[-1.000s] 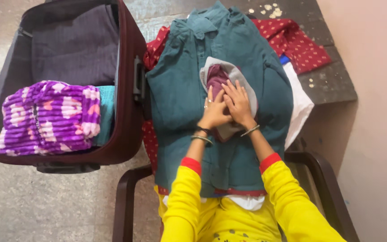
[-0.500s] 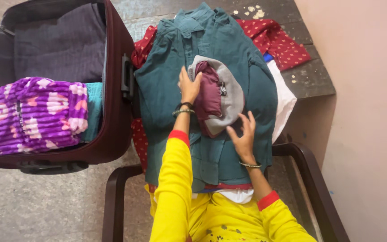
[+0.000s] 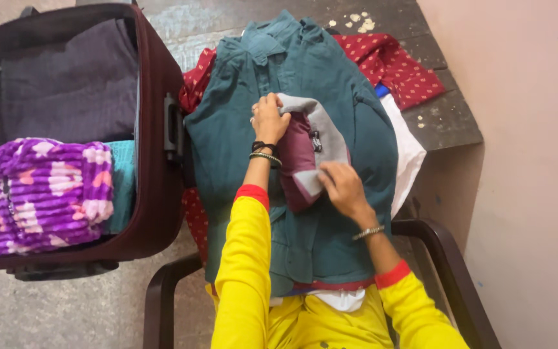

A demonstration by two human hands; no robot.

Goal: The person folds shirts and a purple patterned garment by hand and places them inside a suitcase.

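1. My sleeves of bright yellow knit fabric (image 3: 247,258) come up from the bottom edge. I sit in a dark brown chair with curved armrests (image 3: 447,258), and the clothes pile rests across my lap.

2. My right hand (image 3: 342,187) is closed on the lower edge of the small maroon and grey garment (image 3: 305,152), fingers curled over the cloth near its bottom corner.

3. My left hand (image 3: 269,119) pinches the top grey edge of the same garment, thumb and fingers shut on the fabric. Both hands hold it; neither is free.

4. The garment lies partly doubled on top of the large teal collared shirt (image 3: 240,142), which is spread flat. I judge the fold as begun but not finished: the edges do not yet meet neatly.

5. Under the shirt lie a white cloth (image 3: 408,152) and a red fabric with small pale dots (image 3: 402,68), both unfolded. I judge these as work outstanding.

6. To my left the open maroon suitcase (image 3: 156,148) stands on the floor, holding a folded purple striped fleece with pale flowers (image 3: 40,190), a teal folded item (image 3: 121,184) beside it, and a dark grey folded cloth (image 3: 66,81) behind. Packing is part done.

7. Farthest, pale crumbs (image 3: 360,22) lie on the dark slab.
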